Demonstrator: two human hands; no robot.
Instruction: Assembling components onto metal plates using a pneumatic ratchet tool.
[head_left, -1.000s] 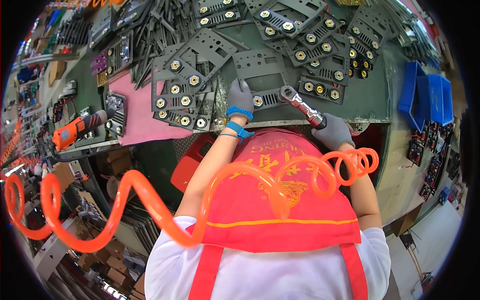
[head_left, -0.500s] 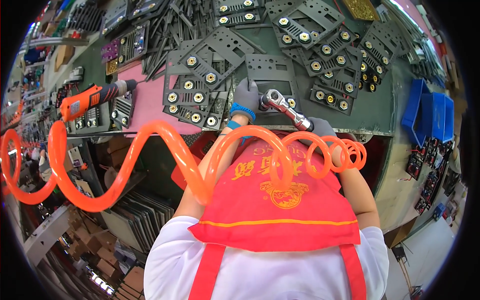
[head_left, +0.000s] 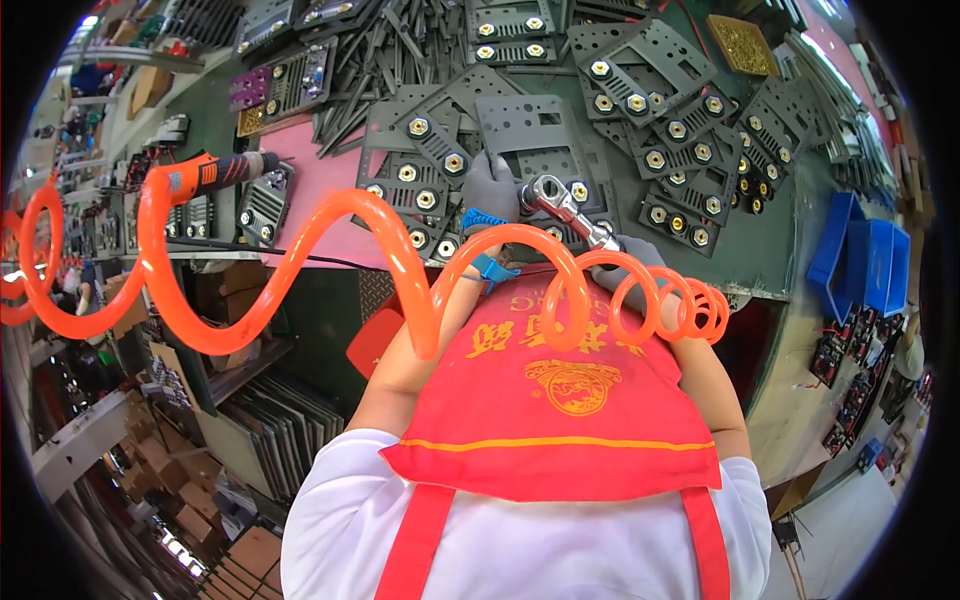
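Note:
My left hand (head_left: 490,188), in a grey glove with a blue band at the wrist, grips the lower left edge of a dark metal plate (head_left: 520,135) with slots and round holes. Its fingertips are partly hidden. My right hand (head_left: 632,256), gloved too and partly covered by the orange hose, is closed round the handle of a chrome ratchet wrench (head_left: 574,213). The wrench's head lies just right of my left hand, over the plate's lower part. Beside the head, a brass-coloured hex nut (head_left: 578,190) shows.
An orange coiled hose (head_left: 400,245) stretches across in front of me. An orange power tool (head_left: 200,176) lies at left by a pink mat (head_left: 318,160). Stacked plates with nuts (head_left: 680,130), a tray of small brass parts (head_left: 741,45) and blue bins (head_left: 878,240) are around.
The whole view has shifted, so the bench appears farther right. The plate in my left hand has moved left against the stacks and turned slightly. The wrench stays by my left hand.

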